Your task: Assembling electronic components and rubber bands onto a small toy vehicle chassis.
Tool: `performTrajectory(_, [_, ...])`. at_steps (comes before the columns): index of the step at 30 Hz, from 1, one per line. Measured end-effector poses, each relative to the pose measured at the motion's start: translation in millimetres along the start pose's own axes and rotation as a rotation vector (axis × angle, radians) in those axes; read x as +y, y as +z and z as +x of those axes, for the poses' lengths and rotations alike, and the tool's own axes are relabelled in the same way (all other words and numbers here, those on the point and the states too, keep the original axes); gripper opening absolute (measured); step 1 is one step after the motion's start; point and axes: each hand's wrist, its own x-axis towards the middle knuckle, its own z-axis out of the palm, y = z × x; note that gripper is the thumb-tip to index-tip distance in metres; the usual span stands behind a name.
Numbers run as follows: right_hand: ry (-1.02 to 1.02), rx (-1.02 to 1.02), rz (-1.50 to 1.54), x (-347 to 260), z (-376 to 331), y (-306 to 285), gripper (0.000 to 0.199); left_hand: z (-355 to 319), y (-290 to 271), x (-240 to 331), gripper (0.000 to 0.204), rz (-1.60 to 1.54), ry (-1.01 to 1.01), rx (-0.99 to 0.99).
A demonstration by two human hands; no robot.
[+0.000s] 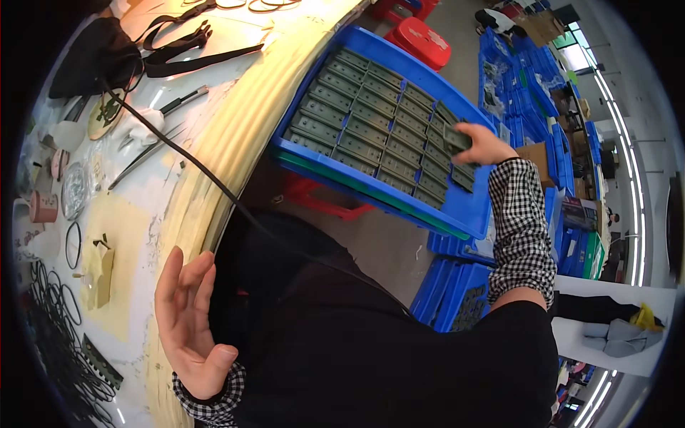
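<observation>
My right hand (484,145) reaches out over a blue plastic crate (471,207) and grips a dark green rectangular part (457,138) at its far right side. The crate holds several rows of the same green parts (364,121) laid flat. My left hand (191,324) hovers open, fingers spread, beside the rounded edge of the worktable (214,153), holding nothing. Both sleeves are black-and-white checked.
On the worktable lie black rubber rings (68,299), tweezers (146,153), a black strap (178,50), small cups (43,207) and a black cable (185,153). Red stools (421,39) and more blue crates (457,285) stand on the floor.
</observation>
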Motion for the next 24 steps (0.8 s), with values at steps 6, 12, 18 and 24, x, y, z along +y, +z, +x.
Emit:
performTrajectory(6, [0.393,-0.311,-0.076,86,-42,85,0.069,4,-8,-7,0.104,-0.046,-0.008,-0.027])
performTrajectory(12, [0.327,0.087,-0.089,106,-47,133,0.065,0,-11,-7,0.102,-0.026,0.009,0.015])
performTrajectory(18, [0.191,0.300,-0.125,95,-58,145,0.060,-3,-14,-11,0.100,-0.029,0.036,0.009])
performTrajectory(24, [0.377,-0.199,-0.063,105,-58,97,0.071,-4,-18,-13,0.098,-0.025,0.038,-0.009])
